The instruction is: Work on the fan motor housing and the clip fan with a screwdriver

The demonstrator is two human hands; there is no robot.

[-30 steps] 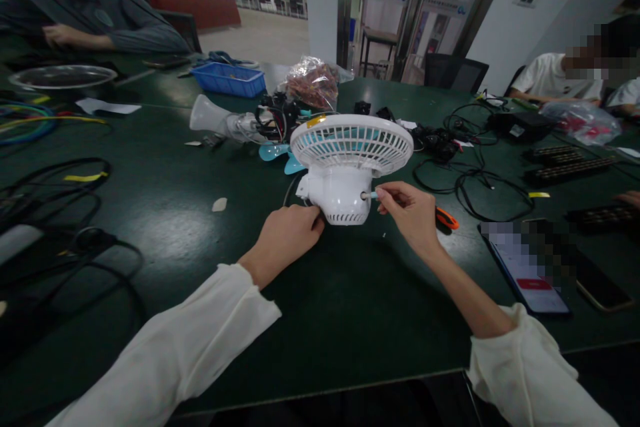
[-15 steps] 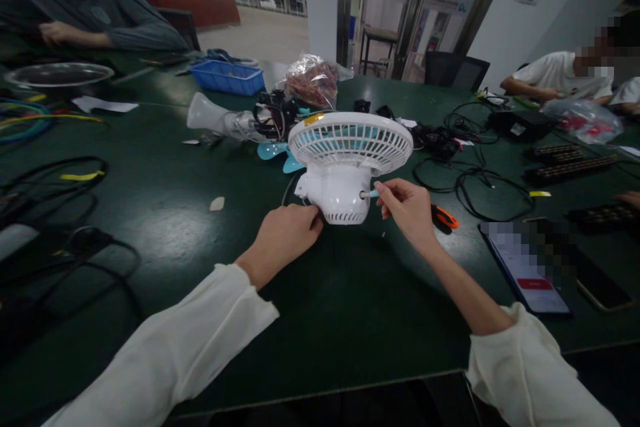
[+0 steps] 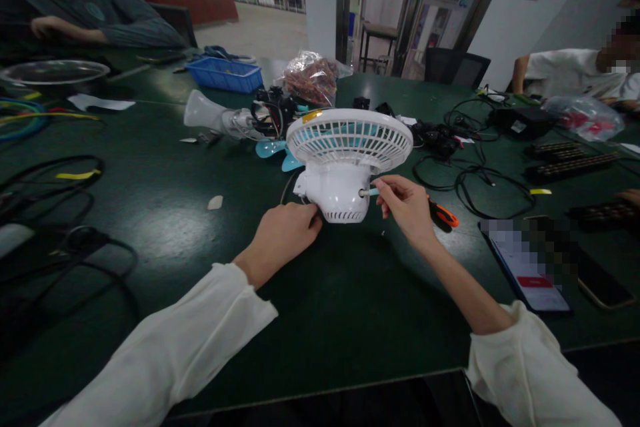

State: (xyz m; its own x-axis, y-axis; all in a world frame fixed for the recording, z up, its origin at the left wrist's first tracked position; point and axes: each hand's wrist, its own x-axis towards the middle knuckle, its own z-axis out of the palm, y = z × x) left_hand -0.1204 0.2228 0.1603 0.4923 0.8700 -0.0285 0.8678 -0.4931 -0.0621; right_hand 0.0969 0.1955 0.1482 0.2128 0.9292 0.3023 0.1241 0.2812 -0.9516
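A white fan (image 3: 345,195) stands in the middle of the table, its round grille tilted upward and away from me. My left hand (image 3: 285,233) is closed at the lower left of the motor housing, its fingertips hidden behind the fan. Between thumb and fingers, my right hand (image 3: 405,203) pinches a thin light-blue rod (image 3: 373,192). The rod's tip meets a round hole in the right side of the housing. Pale blue fan blades (image 3: 273,149) show at the left, under the grille. An orange-and-black tool (image 3: 444,213) lies just beyond my right hand.
Two phones, one with a lit screen (image 3: 525,273), lie at the right. Black cables (image 3: 480,190) and a clear bag (image 3: 310,77) are behind the fan, with a blue bin (image 3: 225,73) farther left. More cables (image 3: 75,233) lie left. Other people sit at the far left and right.
My hands, the fan and the rod look nearly unchanged. The person at the far right has shifted an arm, and the person at the far left has moved a hand slightly.
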